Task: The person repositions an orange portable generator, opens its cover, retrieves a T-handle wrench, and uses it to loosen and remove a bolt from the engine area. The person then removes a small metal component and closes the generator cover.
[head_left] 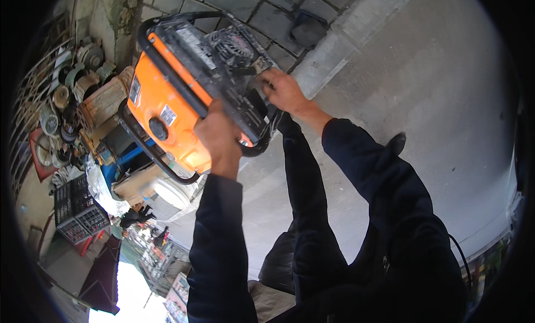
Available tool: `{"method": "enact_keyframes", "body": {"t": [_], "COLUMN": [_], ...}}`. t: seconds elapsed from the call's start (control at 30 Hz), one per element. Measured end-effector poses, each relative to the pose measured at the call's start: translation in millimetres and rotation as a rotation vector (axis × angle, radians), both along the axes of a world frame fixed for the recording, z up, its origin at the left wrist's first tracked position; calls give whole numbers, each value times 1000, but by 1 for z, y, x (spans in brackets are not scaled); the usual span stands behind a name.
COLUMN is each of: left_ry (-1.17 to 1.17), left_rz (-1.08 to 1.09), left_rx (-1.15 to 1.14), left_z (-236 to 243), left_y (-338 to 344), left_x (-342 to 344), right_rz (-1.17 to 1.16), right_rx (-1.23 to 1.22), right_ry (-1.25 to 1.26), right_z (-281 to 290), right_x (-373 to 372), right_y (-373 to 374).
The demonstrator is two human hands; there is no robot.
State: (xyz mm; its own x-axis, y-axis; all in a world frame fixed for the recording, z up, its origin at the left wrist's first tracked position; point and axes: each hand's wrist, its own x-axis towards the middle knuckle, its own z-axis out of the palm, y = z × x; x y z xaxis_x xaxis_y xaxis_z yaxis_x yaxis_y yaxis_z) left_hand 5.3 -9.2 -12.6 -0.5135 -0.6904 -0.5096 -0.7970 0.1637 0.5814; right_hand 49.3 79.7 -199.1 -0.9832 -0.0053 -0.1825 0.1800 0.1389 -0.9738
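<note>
An orange and black portable generator stands tilted in the picture, its tank cap facing up. My left hand is closed around the black frame bar that runs along the tank's edge. At the generator's right side, by the engine, is my right hand. Its fingers are curled in, and whatever they hold is hidden. The finned engine part shows just beyond that hand.
Used electric motors and metal parts are heaped at the left by the wall. Below them stand a black plastic crate and a white bucket. Grey paving meets a concrete kerb. A dark square object lies near it.
</note>
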Motion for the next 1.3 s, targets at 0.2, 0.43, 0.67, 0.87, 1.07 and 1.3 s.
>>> {"method": "enact_keyframes", "body": {"t": [0.2, 0.43, 0.67, 0.87, 1.07, 1.3], "left_ry": [-57, -59, -68, -63, -59, -68], "left_rz": [-65, -74, -100, -116, -107, -71], "left_rx": [55, 34, -65, -77, -96, -98], "left_z": [10, 11, 9, 9, 8, 9], "left_y": [9, 11, 13, 12, 14, 16], "left_x": [0, 1, 1, 0, 0, 0], "right_rz": [219, 277, 360, 327, 301, 256], "right_rx": [-116, -240, -392, -402, -473, -462], "right_ry": [-72, -112, -105, -28, -36, 24], "right_z": [-5, -29, -34, -36, -38, -34], "right_x": [20, 26, 18, 14, 14, 17], "right_y": [-3, -19, -32, -31, -36, -45]}}
